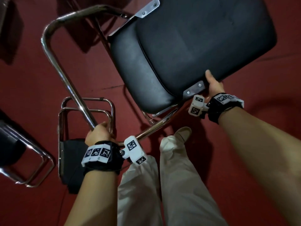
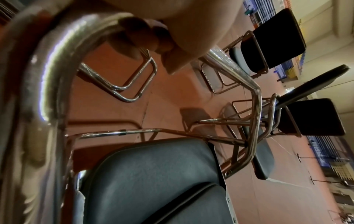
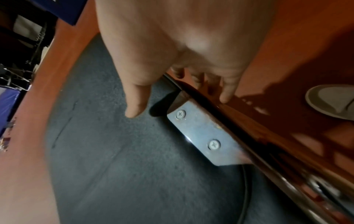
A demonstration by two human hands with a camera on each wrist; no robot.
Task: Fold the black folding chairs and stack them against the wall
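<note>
Floor (image 1: pixel 32 79), dull red, under all of it. Black folding chair (image 1: pixel 187 51) largest on it, tilted, with the padded seat turned up toward the head camera and filling the upper right of that view. Chrome frame tube (image 1: pixel 53 59) left of the seat, bent in a long loop and running down to the lower left. Whether lifted clear of the floor, cannot tell.

Second chair (image 1: pixel 86 110) below and left of the seat, lying low on the floor, chrome legs stacked close and black pad partly behind the left wrist. Third chair (image 1: pixel 24 152) farther left of the seat, cut by the picture edge. Two more black chairs (image 2: pixel 277 37) seen from the left wrist, standing unfolded, well apart from the seat.

Pale trousers (image 1: pixel 175 176) below the seat, light shoe (image 1: pixel 183 132) just beneath its near corner.

Left grip (image 1: pixel 97 132) clenched round the frame tube at its lower end, fingers (image 2: pixel 138 34) wrapped over the chrome. Right grip (image 1: pixel 214 84) grasping the seat's near right edge, thumb (image 3: pixel 136 103) flat on the black cushion, the other fingers (image 3: pixel 228 92) curled under the rim.

Steel bracket (image 3: pixel 203 136) with two screws, on the seat corner just beside that thumb.
</note>
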